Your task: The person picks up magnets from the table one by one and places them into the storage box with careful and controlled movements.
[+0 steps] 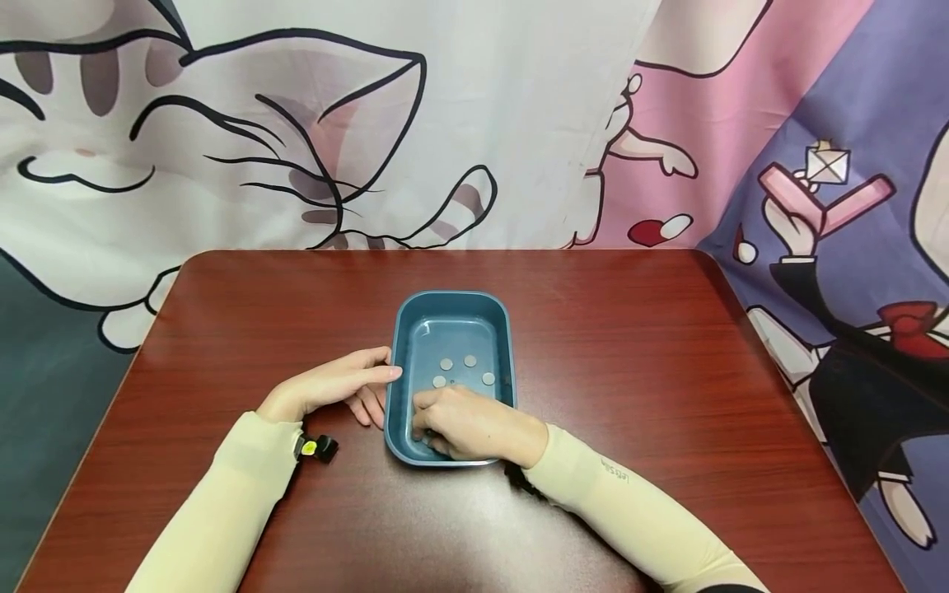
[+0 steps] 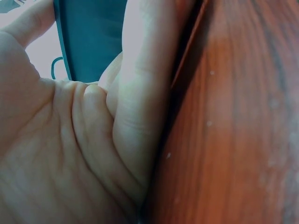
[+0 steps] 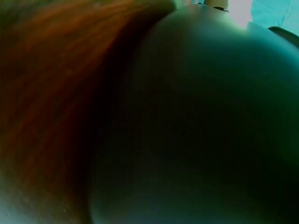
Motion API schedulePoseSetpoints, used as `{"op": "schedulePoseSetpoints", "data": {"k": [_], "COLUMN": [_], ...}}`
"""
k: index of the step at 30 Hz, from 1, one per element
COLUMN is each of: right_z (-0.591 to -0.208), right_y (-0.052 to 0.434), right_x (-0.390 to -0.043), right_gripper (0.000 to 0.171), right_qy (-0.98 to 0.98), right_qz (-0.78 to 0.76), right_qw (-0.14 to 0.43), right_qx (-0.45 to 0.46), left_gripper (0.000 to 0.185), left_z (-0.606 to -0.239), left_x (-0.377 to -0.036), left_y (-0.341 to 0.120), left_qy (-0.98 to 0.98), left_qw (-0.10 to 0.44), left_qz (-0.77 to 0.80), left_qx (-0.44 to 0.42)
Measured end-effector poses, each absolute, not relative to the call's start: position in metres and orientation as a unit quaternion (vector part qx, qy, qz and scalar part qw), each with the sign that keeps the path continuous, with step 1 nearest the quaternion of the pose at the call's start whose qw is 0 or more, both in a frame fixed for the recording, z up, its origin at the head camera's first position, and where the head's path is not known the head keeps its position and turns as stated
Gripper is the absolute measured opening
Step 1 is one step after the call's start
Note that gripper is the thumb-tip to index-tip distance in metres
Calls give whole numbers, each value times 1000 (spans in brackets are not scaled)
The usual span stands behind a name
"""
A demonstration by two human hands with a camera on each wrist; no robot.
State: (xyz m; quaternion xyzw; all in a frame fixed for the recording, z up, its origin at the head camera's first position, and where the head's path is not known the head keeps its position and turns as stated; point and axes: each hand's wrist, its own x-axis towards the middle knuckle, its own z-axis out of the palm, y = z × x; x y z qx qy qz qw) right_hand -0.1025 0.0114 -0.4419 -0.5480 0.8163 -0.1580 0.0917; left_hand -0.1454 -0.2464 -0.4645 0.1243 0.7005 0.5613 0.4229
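Coins (image 1: 467,371) lie scattered, four of them, on the floor of the blue tray (image 1: 508,329) in the middle of my desk (image 1: 667,354). My right hand (image 1: 463,424) reaches down inside the tray's near end, fingers curled (whether they pinch anything I cannot tell), while my left hand (image 1: 334,387) rests on the desk with straight fingers touching the tray's left wall
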Motion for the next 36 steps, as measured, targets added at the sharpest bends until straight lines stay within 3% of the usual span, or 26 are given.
{"op": "schedulePoseSetpoints", "data": {"k": [26,36], "right_z": [-438,-428], "right_y": [13,25], "right_x": [-103,-106], "right_gripper": [16,9], "right_qy": [819,823], "right_qz": [-158,-160], "right_qw": [106,53], "right_qx": [-541,-542], "left_gripper": [42,41], "left_z": [-463,-462], "left_x": [-147,-146], "left_y": [-246,-245], "left_qy": [696,699], "left_qw": [425,430], "left_qz": [565,559], "left_qx": [126,122]}}
